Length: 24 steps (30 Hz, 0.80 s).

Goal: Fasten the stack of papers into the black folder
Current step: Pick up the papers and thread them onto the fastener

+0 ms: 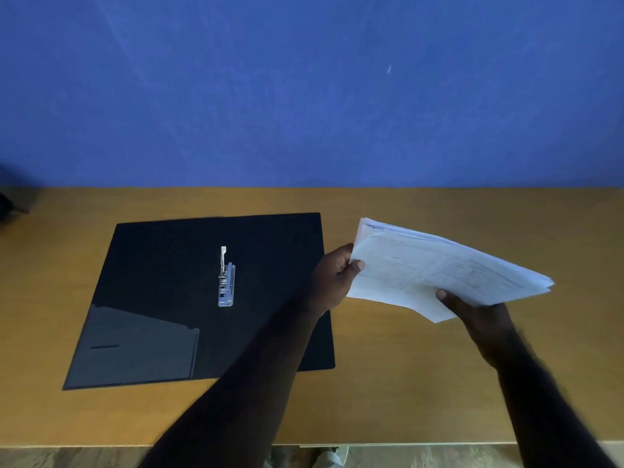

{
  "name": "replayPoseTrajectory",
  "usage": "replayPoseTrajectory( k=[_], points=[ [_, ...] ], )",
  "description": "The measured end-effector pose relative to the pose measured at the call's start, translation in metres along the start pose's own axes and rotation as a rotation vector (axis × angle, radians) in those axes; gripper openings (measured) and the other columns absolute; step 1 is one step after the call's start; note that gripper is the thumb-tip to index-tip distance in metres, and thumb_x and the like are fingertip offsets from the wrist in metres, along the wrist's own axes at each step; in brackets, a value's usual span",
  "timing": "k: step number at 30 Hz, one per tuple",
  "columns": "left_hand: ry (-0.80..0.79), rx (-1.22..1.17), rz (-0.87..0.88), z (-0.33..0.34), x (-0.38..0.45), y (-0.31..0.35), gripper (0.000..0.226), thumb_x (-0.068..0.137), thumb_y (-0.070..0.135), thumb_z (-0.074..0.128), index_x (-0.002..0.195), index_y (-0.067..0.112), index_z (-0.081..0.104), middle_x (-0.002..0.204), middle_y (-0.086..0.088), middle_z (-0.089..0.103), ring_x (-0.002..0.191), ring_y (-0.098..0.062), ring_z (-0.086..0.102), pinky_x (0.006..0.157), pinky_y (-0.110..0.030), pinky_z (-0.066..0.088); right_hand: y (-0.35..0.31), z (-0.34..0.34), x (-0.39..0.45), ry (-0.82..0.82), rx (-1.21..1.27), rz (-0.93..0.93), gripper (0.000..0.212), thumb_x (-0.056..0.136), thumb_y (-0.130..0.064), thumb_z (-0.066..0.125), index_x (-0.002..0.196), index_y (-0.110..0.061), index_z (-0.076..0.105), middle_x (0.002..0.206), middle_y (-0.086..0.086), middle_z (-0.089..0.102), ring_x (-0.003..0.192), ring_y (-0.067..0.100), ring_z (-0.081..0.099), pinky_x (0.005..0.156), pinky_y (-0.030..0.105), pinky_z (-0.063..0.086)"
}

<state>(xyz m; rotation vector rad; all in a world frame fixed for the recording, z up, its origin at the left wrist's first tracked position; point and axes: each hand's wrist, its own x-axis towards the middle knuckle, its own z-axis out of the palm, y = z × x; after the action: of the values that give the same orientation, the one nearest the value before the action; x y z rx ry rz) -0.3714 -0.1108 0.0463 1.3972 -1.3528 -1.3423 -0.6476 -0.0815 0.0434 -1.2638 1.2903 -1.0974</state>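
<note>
Your left hand [332, 278] grips the left edge of the papers [445, 268], thumb on top and fingers curled under, so it is closed on the stack. Your right hand [479, 312] holds the near edge of the same stack, thumb pressed on the top sheet and the palm beneath. The papers are lifted off the counter [405, 383], tilted so the right end sits lower, and the sheets are fanned a little at the far left corner. They hang just right of the folder [162, 271], apart from it.

The folder lies open and flat on the counter, to the left of centre. Its metal clip [226, 282] sits along the middle fold, with the lever at its far end raised. A glossy pocket [135, 349] covers the near part of the left leaf. Your left forearm crosses over the near right corner of the folder. A blue wall [304, 89] stands behind the counter, and a dark thing at the far left edge is too cut off to tell.
</note>
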Motion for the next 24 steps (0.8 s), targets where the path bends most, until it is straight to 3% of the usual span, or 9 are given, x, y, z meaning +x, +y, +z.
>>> replayPoseTrajectory(
  k=[4, 8, 11, 13, 16, 19, 22, 24],
  points=[
    [-0.001, 0.067, 0.012, 0.001, 0.001, -0.001, 0.031, 0.103, 0.011, 0.049, 0.131, 0.01, 0.063, 0.118, -0.009, 0.074, 0.108, -0.023, 0.069, 0.094, -0.043, 0.053, 0.003, 0.0, 0.001, -0.007, 0.018, -0.017, 0.057, 0.08, -0.008, 0.074, 0.133, -0.012, 0.054, 0.12, 0.015, 0.067, 0.116, 0.031, 0.065, 0.083, 0.049, 0.063],
    [0.002, 0.08, 0.039, 0.0, 0.003, -0.001, 0.031, 0.103, 0.012, 0.049, 0.131, 0.008, 0.062, 0.104, 0.012, 0.072, 0.089, 0.009, 0.066, 0.077, -0.012, 0.05, 0.002, -0.001, 0.005, -0.018, 0.042, -0.036, 0.053, 0.083, -0.005, 0.073, 0.132, -0.016, 0.056, 0.12, 0.01, 0.069, 0.115, 0.025, 0.067, 0.081, 0.04, 0.063],
    [0.001, 0.093, 0.022, 0.001, 0.0, -0.003, 0.032, 0.104, 0.01, 0.049, 0.132, 0.007, 0.062, 0.096, 0.02, 0.069, 0.085, 0.015, 0.063, 0.076, -0.007, 0.046, 0.005, 0.001, 0.006, -0.045, 0.049, -0.016, 0.05, 0.083, -0.003, 0.072, 0.13, -0.016, 0.057, 0.116, 0.008, 0.07, 0.113, 0.027, 0.068, 0.078, 0.038, 0.063],
    [0.01, 0.108, 0.022, 0.002, -0.001, -0.004, 0.03, 0.104, 0.009, 0.049, 0.13, 0.005, 0.063, 0.079, 0.016, 0.068, 0.076, 0.017, 0.06, 0.07, -0.004, 0.042, 0.006, 0.0, 0.008, -0.034, 0.062, -0.023, 0.051, 0.083, -0.002, 0.072, 0.129, -0.019, 0.058, 0.115, 0.006, 0.07, 0.112, 0.025, 0.068, 0.077, 0.037, 0.063],
    [0.013, 0.109, 0.006, 0.002, -0.003, 0.0, 0.031, 0.104, 0.01, 0.049, 0.132, 0.007, 0.062, 0.089, 0.013, 0.07, 0.082, 0.011, 0.062, 0.075, -0.015, 0.046, 0.006, -0.001, 0.011, -0.046, 0.065, -0.019, 0.054, 0.083, -0.003, 0.071, 0.133, -0.015, 0.054, 0.119, 0.01, 0.068, 0.115, 0.027, 0.067, 0.079, 0.041, 0.064],
    [0.022, 0.101, -0.001, 0.003, -0.002, 0.006, 0.032, 0.104, 0.012, 0.048, 0.133, 0.009, 0.062, 0.112, -0.003, 0.073, 0.098, -0.013, 0.068, 0.088, -0.034, 0.052, 0.003, 0.0, 0.012, -0.039, 0.047, -0.002, 0.051, 0.084, -0.003, 0.071, 0.13, -0.018, 0.056, 0.121, 0.011, 0.068, 0.116, 0.029, 0.066, 0.082, 0.046, 0.064],
    [0.028, 0.069, 0.001, 0.001, 0.001, 0.018, 0.032, 0.104, 0.01, 0.047, 0.133, 0.006, 0.063, 0.122, -0.008, 0.073, 0.112, -0.022, 0.068, 0.097, -0.041, 0.052, -0.01, -0.002, 0.018, -0.002, 0.036, 0.032, 0.049, 0.084, -0.006, 0.073, 0.127, -0.025, 0.06, 0.123, 0.003, 0.07, 0.115, 0.02, 0.068, 0.082, 0.041, 0.063],
    [0.019, 0.046, -0.015, -0.005, 0.006, 0.026, 0.031, 0.104, 0.009, 0.048, 0.131, 0.005, 0.064, 0.124, -0.008, 0.072, 0.114, -0.023, 0.068, 0.098, -0.042, 0.054, -0.021, -0.003, 0.024, 0.019, -0.008, 0.087, 0.042, 0.079, -0.018, 0.079, 0.119, -0.028, 0.067, 0.121, -0.001, 0.073, 0.11, 0.015, 0.071, 0.083, 0.04, 0.063]
  ],
)
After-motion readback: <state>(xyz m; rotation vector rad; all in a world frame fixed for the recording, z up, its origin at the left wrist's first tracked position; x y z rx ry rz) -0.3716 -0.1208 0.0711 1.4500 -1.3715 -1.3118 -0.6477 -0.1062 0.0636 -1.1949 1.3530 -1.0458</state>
